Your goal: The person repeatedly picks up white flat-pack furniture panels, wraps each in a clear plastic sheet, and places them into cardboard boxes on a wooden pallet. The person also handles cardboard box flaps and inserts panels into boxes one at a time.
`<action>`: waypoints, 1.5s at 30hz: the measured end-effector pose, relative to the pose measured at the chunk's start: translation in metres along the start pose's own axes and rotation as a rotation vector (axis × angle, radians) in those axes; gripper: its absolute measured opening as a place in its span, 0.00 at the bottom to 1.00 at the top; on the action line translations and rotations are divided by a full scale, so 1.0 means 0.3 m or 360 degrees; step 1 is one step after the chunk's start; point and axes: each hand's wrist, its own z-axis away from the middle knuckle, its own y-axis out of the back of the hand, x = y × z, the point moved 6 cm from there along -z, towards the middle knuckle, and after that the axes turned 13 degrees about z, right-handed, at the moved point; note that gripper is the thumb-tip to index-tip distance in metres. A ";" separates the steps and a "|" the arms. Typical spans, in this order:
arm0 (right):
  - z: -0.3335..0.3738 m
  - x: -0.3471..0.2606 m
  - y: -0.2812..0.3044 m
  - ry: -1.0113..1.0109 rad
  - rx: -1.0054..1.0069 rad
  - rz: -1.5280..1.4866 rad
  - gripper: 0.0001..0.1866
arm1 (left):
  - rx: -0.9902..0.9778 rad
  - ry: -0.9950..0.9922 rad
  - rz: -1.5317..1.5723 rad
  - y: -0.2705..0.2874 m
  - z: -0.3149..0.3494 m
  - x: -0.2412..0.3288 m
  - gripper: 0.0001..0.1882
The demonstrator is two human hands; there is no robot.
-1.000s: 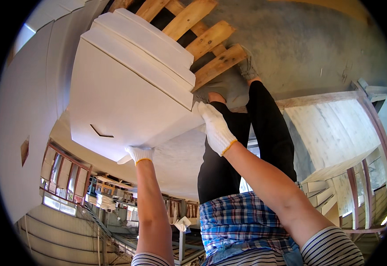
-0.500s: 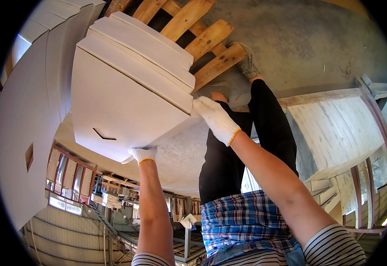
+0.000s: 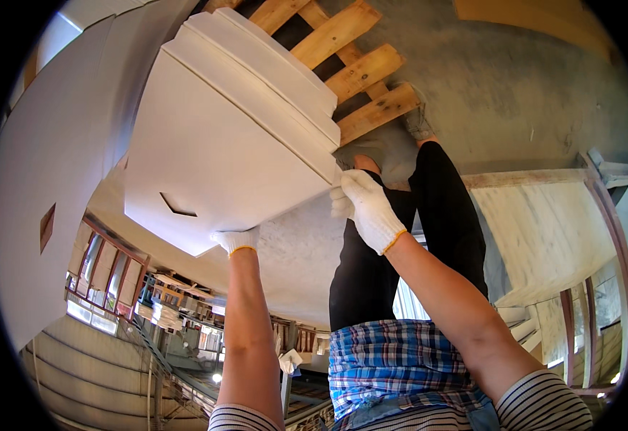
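A large white flattened cardboard carton (image 3: 220, 154), with a small dark-edged slot in its face, lies in front of me at the left. Stepped flap edges show along its far side. My left hand (image 3: 236, 241), in a white knit glove, grips the carton's near edge, its fingers mostly hidden behind the cardboard. My right hand (image 3: 371, 210), gloved the same way, is closed at the carton's right corner, fingers curled and slightly blurred.
A wooden pallet (image 3: 337, 32) lies beyond the carton on the concrete floor (image 3: 486, 108). More white cardboard (image 3: 48, 179) stands along the left. On the right is a pale panel (image 3: 551, 223) within a brownish frame. Racks and stacked goods fill the lower left background.
The carton has shifted right in view, along with the pallet and floor. My right hand has moved slightly down and right, and its fingers have curled from a flatter pose.
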 end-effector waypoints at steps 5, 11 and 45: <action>-0.098 -0.033 0.002 0.0158 0.0041 0.0433 0.19 | 0.0058 -0.0725 -0.3452 -0.009 -0.011 0.024 0.30; -0.054 -0.166 -0.035 0.0010 0.0166 0.1128 0.19 | 0.0132 -0.0484 -0.0289 0.109 -0.043 -0.002 0.34; 0.044 0.502 -0.874 0.2456 -0.1114 0.4893 0.43 | 0.0407 0.0288 0.2294 1.059 -0.267 0.008 0.30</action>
